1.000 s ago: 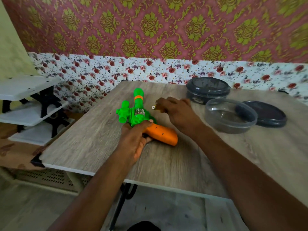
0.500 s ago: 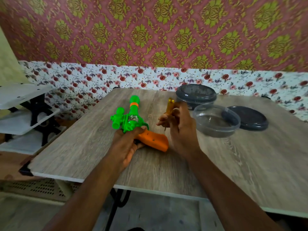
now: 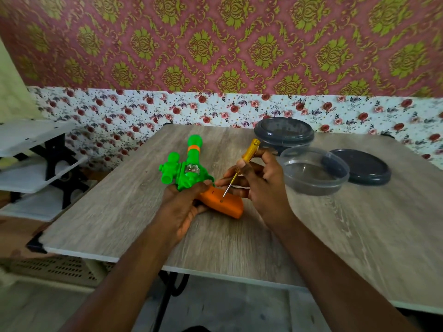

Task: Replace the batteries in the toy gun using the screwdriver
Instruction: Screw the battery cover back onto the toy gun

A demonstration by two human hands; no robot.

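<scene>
Screwdriver, yellow handle over a thin shaft, is pinched between the thumb and fingers of the right hand. It is tilted, with the tip aimed down at the orange grip of the toy gun. The tip stands at or just above a small dark screw hole in the grip's upper face; I cannot tell whether it touches. The left hand grasps the gun where the green body meets the grip, fingers curled around it, holding it against the wooden table with the barrel pointing away from the person. The grip looks closed, so I judge the step to be seating the tip for a first turn, with the task barely begun. Main risk is the slanted shaft: turned at that lean, the tip could ride out of the screw head, chew it up or skate across the smooth plastic toward the left thumb just beside it. The light pinch on the handle gives little downward force, which makes slipping likelier. The gun is held at one point only, so a hard twist could pivot it on the table. A freed screw would be tiny and could roll away. An open clear tub stands right of the gun, with a dark lid beyond it and a lidded tub behind, right of the gun's barrel. No batteries are visible.
</scene>
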